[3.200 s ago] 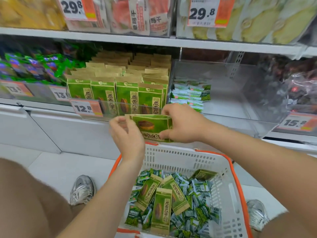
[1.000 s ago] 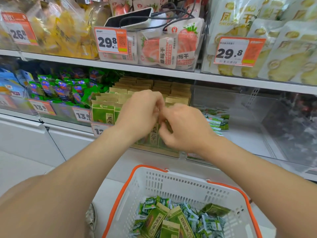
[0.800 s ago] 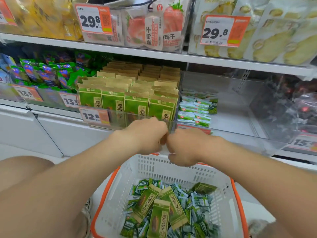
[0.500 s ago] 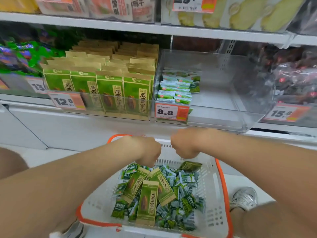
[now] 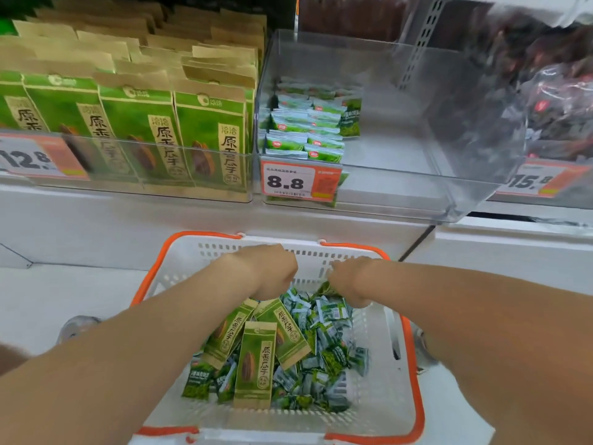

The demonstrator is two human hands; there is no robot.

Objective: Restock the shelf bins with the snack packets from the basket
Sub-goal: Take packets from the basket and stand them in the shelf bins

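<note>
A white basket with an orange rim (image 5: 414, 364) stands on the floor below the shelf. It holds three tall green seed packets (image 5: 256, 361) on a heap of small green-and-white packets (image 5: 327, 348). My left hand (image 5: 272, 271) reaches down at the basket's far end, just above the tops of the tall packets. My right hand (image 5: 349, 281) is beside it, over a dark green packet (image 5: 324, 289) whose corner sticks out. Both hands show their backs and the fingers are hidden. On the shelf, the left bin (image 5: 205, 187) is packed with tall green packets. The clear bin (image 5: 401, 187) holds a small stack of packets (image 5: 305, 130).
Price tags read 8.8 (image 5: 288, 181) and 12.8 (image 5: 32, 159). A bin of dark red bags (image 5: 558, 107) sits at the right. A white cabinet front (image 5: 96, 226) runs under the shelf. A grey shoe (image 5: 75, 326) shows left of the basket.
Both hands set the tall packet upright in the left bin, came away from the shelf with nothing in them, and dropped into the basket. My view tilted down.
</note>
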